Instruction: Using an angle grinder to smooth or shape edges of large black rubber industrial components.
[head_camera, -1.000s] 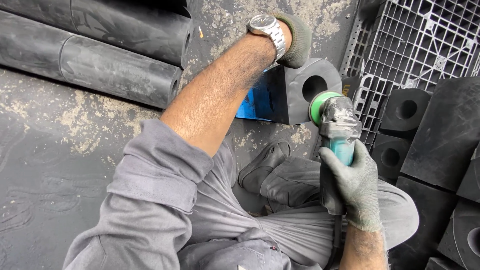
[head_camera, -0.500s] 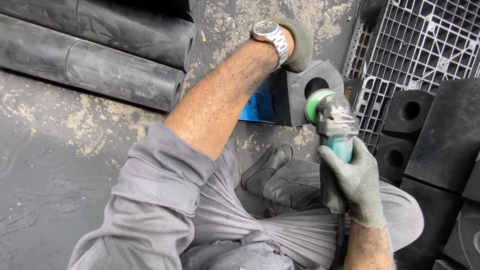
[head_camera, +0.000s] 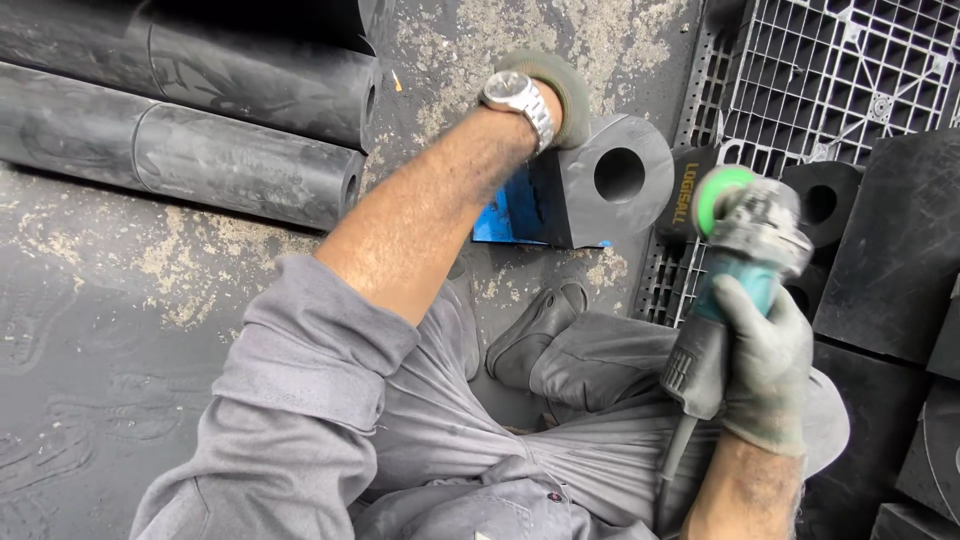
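My left hand (head_camera: 562, 88), gloved with a metal wristwatch on the wrist, reaches forward and grips the top of a black rubber block (head_camera: 610, 180) that has a round hole through it. A blue piece (head_camera: 500, 218) lies under the block's left side. My right hand (head_camera: 765, 355), in a grey glove, holds a teal and grey angle grinder (head_camera: 745, 240) with a green disc, lifted to the right of the block and apart from it. The grinder's cord runs down past my wrist.
Long black rubber cylinders (head_camera: 190, 110) lie at the upper left on a dusty concrete floor (head_camera: 120, 300). A black plastic grid pallet (head_camera: 830, 70) lies at the upper right. More black holed blocks (head_camera: 900, 230) are stacked along the right. My grey-trousered legs and shoe (head_camera: 535, 325) are below.
The grinder in my right hand has shifted to the right, away from the block. My left hand stays on the block.
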